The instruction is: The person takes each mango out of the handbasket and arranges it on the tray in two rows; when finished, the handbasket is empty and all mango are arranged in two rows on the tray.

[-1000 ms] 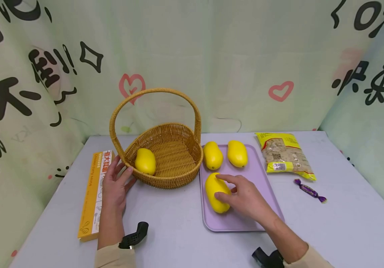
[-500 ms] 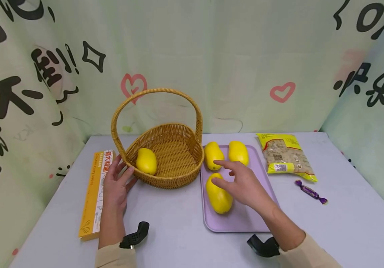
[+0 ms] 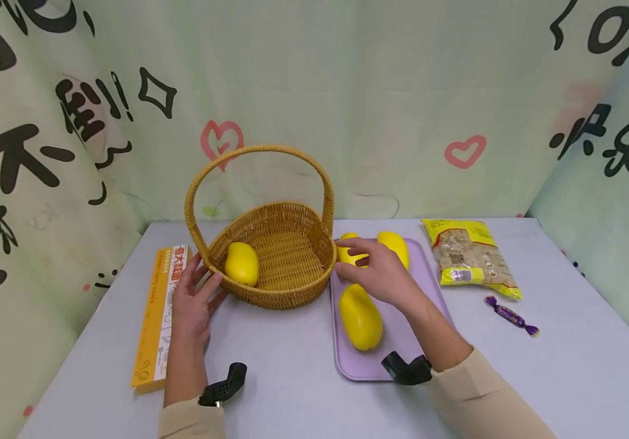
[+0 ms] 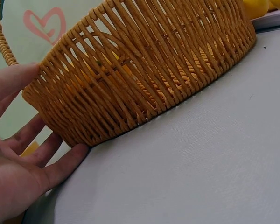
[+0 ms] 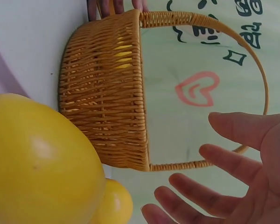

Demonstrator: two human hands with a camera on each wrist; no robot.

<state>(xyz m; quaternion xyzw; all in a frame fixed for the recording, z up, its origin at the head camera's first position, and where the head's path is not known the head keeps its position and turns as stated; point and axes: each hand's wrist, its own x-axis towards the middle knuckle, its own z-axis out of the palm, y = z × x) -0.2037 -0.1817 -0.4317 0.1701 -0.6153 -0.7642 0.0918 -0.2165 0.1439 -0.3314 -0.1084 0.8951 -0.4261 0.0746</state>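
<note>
A wicker basket with a tall arched handle stands at the back, one yellow oblong fruit inside it. My left hand holds the basket's left side; the left wrist view shows a digit at the rim and another at the bottom edge. My right hand is over the lilac tray, fingers spread and relaxed, holding nothing. It partly hides the back-left fruit. Two more yellow fruits lie on the tray, the front fruit and the back-right fruit.
Left of the basket, partly behind my left forearm, lies a yellow and white sauce box. Right of the tray are a yellow-ended clear bag and a purple wrapped candy. A printed curtain hangs behind the table.
My right hand has left the front fruit and moved back and left over the back-left fruit, near the basket's right rim. My left hand stays on the basket.
</note>
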